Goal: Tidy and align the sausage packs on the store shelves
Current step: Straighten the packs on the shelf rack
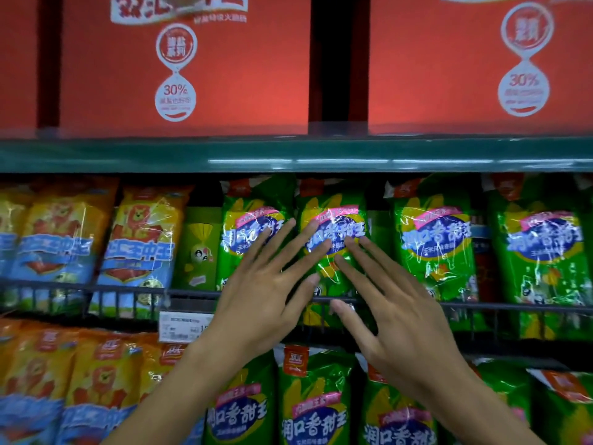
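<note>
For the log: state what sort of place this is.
Most likely a grocery store aisle: green shelf stocked with rows of green sausage packs, a price tag on the wire rail, red cartons above.

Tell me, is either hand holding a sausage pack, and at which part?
Nothing is held. Both the left hand and the right hand have straight, spread fingers laid flat on the front of a green sausage pack.

Glossy crinkled plastic sausage packs [332, 232], matt cardboard boxes [186, 69]
</note>
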The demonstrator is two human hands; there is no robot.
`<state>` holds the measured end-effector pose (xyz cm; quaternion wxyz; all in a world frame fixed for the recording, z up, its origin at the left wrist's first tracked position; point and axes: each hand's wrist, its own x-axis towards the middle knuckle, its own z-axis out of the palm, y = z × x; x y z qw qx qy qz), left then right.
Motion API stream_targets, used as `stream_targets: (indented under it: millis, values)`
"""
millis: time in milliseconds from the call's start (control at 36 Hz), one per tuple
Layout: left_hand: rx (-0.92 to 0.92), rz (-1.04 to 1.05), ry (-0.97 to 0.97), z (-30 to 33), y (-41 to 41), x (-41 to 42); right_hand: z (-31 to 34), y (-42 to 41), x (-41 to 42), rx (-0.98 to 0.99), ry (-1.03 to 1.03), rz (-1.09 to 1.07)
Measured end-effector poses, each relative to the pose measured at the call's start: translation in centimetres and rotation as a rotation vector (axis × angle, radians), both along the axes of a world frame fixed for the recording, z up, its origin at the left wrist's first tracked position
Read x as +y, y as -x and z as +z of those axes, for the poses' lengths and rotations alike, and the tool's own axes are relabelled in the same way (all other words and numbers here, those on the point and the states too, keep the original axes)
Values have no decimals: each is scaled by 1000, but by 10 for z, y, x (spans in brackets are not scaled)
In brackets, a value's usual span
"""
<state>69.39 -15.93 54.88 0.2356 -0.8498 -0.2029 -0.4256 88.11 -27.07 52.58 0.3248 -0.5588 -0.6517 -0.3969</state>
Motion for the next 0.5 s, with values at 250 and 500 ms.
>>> stream_targets:
  millis: [250,500]
  values:
    - [144,-49,-81,1,-2,-11,2,-4,-10,23,60,16]
    - [-6,-187,82,-1,-19,-38,1,-55,-64,313,-198,32]
